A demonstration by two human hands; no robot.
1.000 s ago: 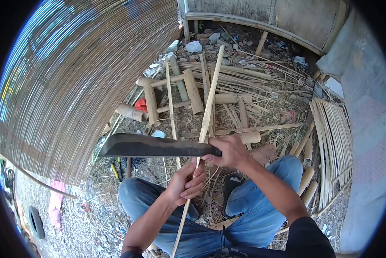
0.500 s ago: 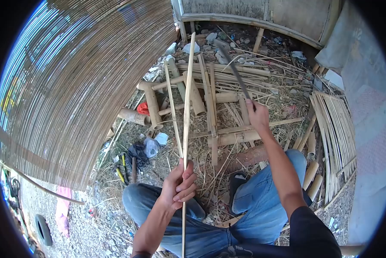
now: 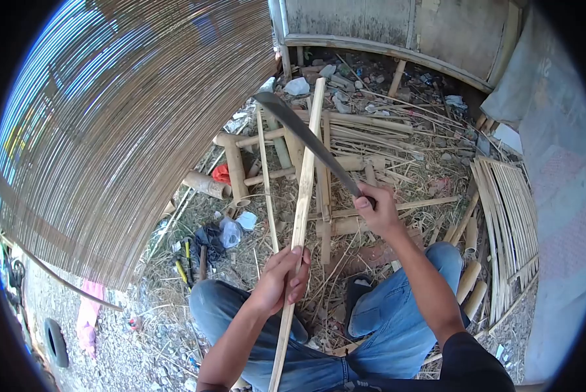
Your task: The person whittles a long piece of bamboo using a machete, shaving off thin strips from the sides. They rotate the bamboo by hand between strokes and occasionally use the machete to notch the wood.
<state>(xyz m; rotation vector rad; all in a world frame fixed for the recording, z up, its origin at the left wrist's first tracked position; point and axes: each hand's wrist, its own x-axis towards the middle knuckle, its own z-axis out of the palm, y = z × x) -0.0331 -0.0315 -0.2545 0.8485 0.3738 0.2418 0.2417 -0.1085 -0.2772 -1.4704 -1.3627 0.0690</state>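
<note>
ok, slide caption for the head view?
Left hand holds a strip; right hand holds a knife crossing in front.

Straw-littered ground [image 3: 167, 287] before me bears bamboo frame [image 3: 235, 171], split strips [image 3: 368, 134], black plastic bag [image 3: 208, 242]; tyre [image 3: 56, 343] lies to my left.

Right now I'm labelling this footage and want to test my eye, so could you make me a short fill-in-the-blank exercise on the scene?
1. The long dark blade is held by the person's ____.
2. The pale strip is gripped by the person's ____.
3. The jeans are ____ in colour.
4. In the picture, the panel of slats lies to the ____ of the jeans.

Missing words: right hand; left hand; blue; right.
</note>
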